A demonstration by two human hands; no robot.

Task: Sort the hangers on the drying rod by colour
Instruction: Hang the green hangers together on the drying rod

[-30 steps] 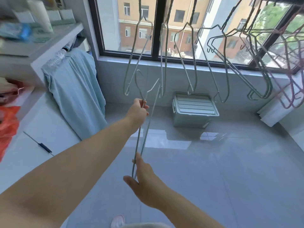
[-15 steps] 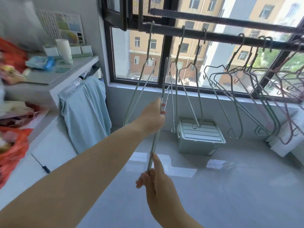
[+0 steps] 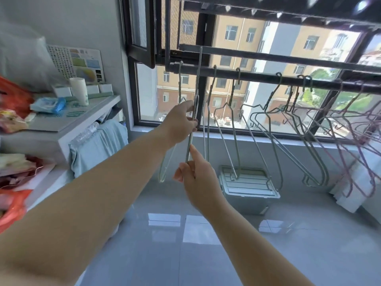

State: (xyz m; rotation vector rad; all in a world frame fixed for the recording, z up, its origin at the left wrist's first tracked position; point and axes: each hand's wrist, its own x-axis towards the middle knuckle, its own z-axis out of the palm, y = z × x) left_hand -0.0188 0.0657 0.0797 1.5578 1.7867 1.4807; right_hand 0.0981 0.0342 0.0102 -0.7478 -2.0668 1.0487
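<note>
A dark drying rod (image 3: 257, 76) runs across the window. My left hand (image 3: 181, 122) grips a pale green wire hanger (image 3: 196, 83) near its neck, edge-on, its hook reaching up past the rod near the rod's left end. My right hand (image 3: 195, 176) pinches the same hanger's lower end below. Several pale green hangers (image 3: 233, 129) hang along the rod's left and middle. Pink hangers (image 3: 354, 145) are bunched at the right.
A white shelf unit (image 3: 68, 124) with boxes, a cup and bags stands at the left, a light blue cloth (image 3: 97, 145) draped on it. A grey-green lidded bin (image 3: 247, 186) sits on the tiled floor under the window. An open window sash (image 3: 142, 29) juts in above the rod's left end.
Both hands have raised the green hanger from waist height up to the rod's left end. The view has tilted upward, bringing the rod into sight.
</note>
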